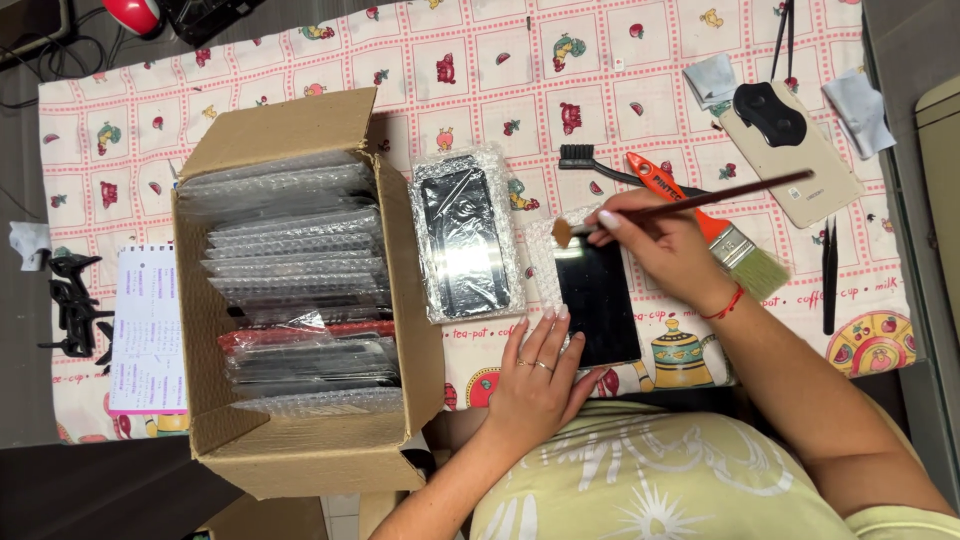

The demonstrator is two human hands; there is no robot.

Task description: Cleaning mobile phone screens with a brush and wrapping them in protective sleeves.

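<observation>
Right at the near edge of the tabletop, the left hand lies flat, fingers spread, its grip around nothing, fingertips pressing the lower left corner of the dark glass screen panel. That panel lies on a bubble-wrap sheet near the middle of the near edge. Just beyond, the right hand has its grip pinched closed on a thin dark-handled brush, bristles touching the panel's far left corner. Left of it lies a bubble-wrapped screen, then an open cardboard box packed with wrapped panels. Farther out lie an orange-handled paintbrush and a beige phone back cover.
</observation>
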